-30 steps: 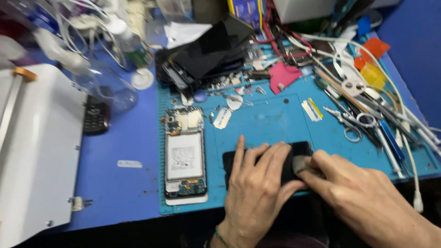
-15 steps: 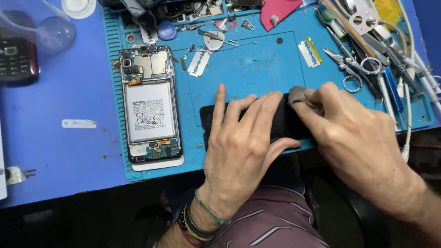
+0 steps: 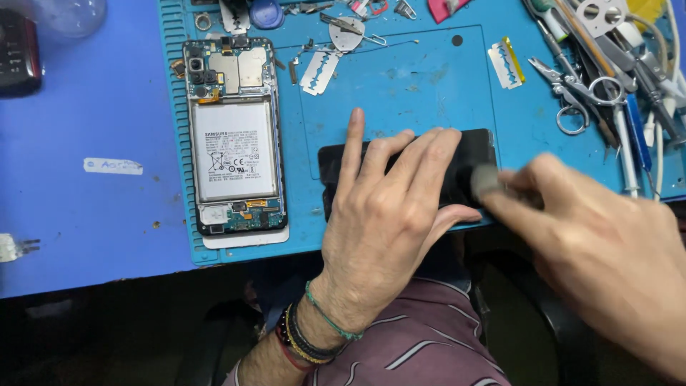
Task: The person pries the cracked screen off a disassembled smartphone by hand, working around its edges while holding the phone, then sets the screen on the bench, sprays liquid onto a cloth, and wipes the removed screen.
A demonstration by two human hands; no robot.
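Two hands on thin black glossy phone panel [image 3: 471,154]: left hand [image 3: 386,214] flat, fingers spread, pinning it; right hand [image 3: 572,214] pinches small grey pad [image 3: 486,179] at right edge. Panel prob. light, stiff, brittle, slippery; hold by edges.

Opened phone [image 3: 235,139] (battery exposed) on blue repair mat [image 3: 429,78]; razor blades [image 3: 319,72], scissors [image 3: 582,93] nearby.

What my own hands keep from view

My left hand [image 3: 386,214] lies flat over the black panel [image 3: 471,154], hiding most of its middle; my right hand [image 3: 593,236] is blurred, and the small grey thing [image 3: 486,179] pinched in its fingertips is too smeared to identify. The dark phone [image 3: 18,50] is cut by the left edge, the tool pile [image 3: 614,64] by the top and right edges.
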